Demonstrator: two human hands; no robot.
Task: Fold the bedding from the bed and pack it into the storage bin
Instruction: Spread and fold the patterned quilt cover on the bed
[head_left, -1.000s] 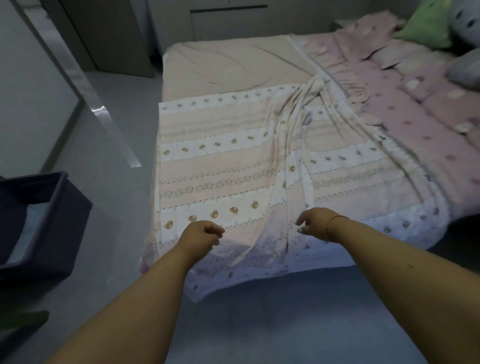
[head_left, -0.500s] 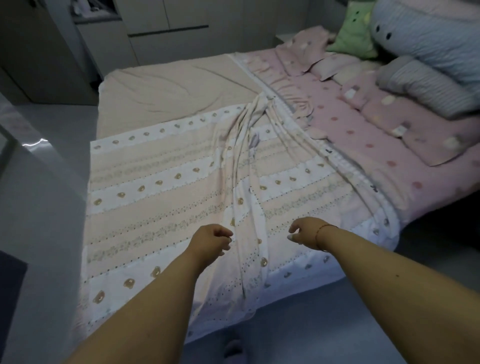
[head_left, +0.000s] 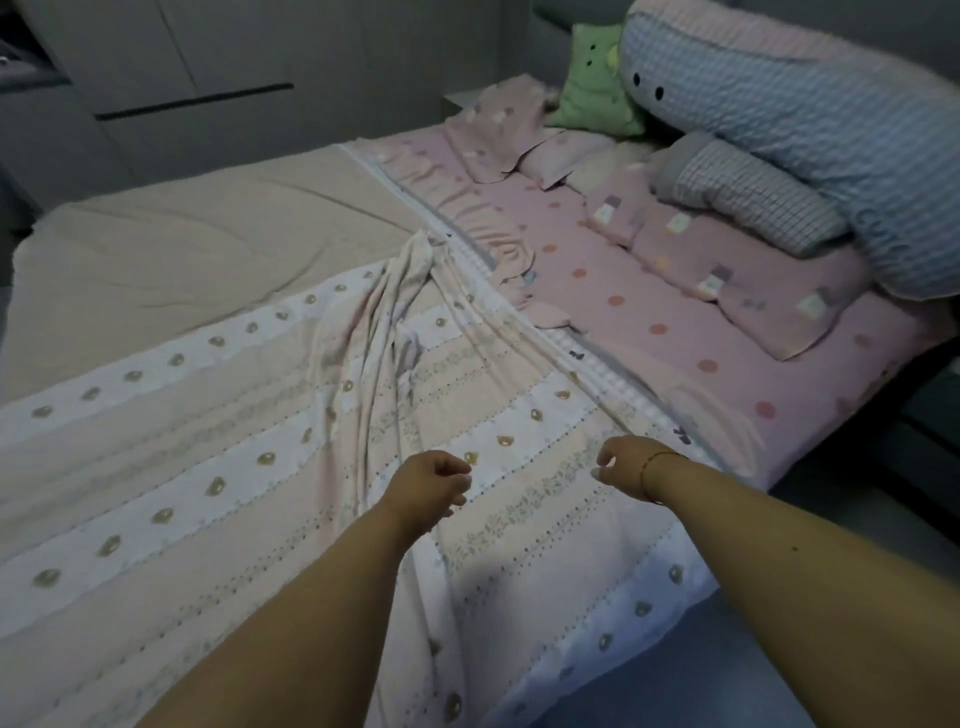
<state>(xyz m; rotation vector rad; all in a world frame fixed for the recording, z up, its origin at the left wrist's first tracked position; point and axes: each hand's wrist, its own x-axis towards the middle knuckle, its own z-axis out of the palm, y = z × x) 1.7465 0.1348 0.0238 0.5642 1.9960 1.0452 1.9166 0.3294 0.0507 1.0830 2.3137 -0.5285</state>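
Both hands are hovering over the striped sheet (head_left: 218, 467), which is lying spread across the bed (head_left: 171, 260) with a bunched ridge down its middle. The left hand (head_left: 426, 486) and right hand (head_left: 626, 465) are loosely curled, fingers holding nothing.
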